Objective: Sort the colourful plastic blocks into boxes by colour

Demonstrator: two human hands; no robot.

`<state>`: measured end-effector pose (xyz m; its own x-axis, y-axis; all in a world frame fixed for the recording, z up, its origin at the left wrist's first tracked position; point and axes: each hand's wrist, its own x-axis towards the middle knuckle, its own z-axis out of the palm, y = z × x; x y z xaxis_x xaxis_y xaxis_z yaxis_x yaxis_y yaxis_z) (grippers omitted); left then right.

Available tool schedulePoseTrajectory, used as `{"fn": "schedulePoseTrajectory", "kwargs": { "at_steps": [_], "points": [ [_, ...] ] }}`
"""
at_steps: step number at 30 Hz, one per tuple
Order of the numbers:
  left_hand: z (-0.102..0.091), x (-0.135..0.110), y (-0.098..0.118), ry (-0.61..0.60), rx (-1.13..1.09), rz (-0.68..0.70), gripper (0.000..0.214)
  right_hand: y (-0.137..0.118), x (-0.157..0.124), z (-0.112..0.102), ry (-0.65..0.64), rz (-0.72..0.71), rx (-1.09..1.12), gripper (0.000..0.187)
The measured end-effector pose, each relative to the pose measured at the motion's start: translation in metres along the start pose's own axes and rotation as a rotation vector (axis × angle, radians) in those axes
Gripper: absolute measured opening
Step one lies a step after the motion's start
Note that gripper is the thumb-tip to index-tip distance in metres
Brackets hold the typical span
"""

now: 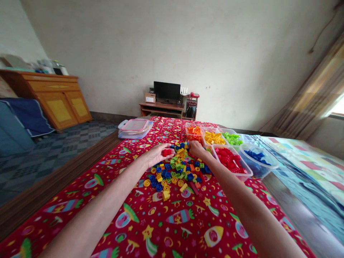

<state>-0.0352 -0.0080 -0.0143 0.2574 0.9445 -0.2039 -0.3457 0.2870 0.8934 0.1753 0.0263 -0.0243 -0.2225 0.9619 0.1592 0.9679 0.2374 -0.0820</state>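
Note:
My left hand [156,155] is turned palm up at the left side of the pile, with red toy bricks [167,152] resting in its curled fingers. A loose pile of mixed toy bricks [177,166] in blue, yellow, green, orange and red spreads over the red patterned tablecloth [172,229]. At the pile's far right edge, my right hand [197,148] reaches down with its fingers bent together. Its fingertips are hidden behind the hand, so what they hold cannot be made out.
Clear plastic tubs at the right hold orange bricks [194,132], yellow bricks [213,138], green bricks [232,138], red bricks [229,160] and blue bricks [257,157]. Stacked plastic lids [135,128] lie at the far left. Beyond the table stands a desk with a monitor [167,91].

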Motion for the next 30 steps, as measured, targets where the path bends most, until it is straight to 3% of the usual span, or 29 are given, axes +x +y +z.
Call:
{"fn": "schedulePoseTrajectory", "kwargs": {
  "at_steps": [4, 9, 12, 15, 18, 21, 25, 30],
  "points": [
    [0.000, 0.001, 0.002, 0.011, -0.028, 0.010, 0.017, 0.003, -0.015, -0.010, 0.006, -0.002, -0.003, 0.029],
    [0.001, -0.002, 0.001, -0.027, -0.025, 0.050, 0.013, 0.003, -0.046, -0.026, 0.009, -0.176, 0.058, 0.025],
    [0.002, -0.004, 0.000, -0.042, -0.013, 0.051, 0.019, 0.000, -0.071, -0.042, -0.022, -0.136, -0.004, 0.025],
    [0.003, -0.004, 0.000, -0.050, -0.001, 0.041, 0.032, -0.005, -0.095, -0.054, -0.133, -0.102, -0.135, 0.025],
    [0.004, -0.002, -0.003, -0.044, 0.001, 0.033, 0.038, -0.008, -0.112, -0.053, -0.228, -0.119, -0.203, 0.021],
    [0.004, 0.001, -0.006, -0.053, 0.005, 0.029, 0.037, -0.010, -0.119, -0.041, -0.245, -0.149, -0.189, 0.024],
    [0.005, 0.001, -0.008, -0.073, 0.026, 0.023, 0.035, -0.010, -0.119, -0.030, -0.181, -0.183, -0.092, 0.029],
    [0.016, -0.008, -0.005, -0.099, 0.058, 0.026, 0.030, -0.011, -0.101, -0.037, 0.111, -0.080, 0.136, 0.039]
  ]
}}
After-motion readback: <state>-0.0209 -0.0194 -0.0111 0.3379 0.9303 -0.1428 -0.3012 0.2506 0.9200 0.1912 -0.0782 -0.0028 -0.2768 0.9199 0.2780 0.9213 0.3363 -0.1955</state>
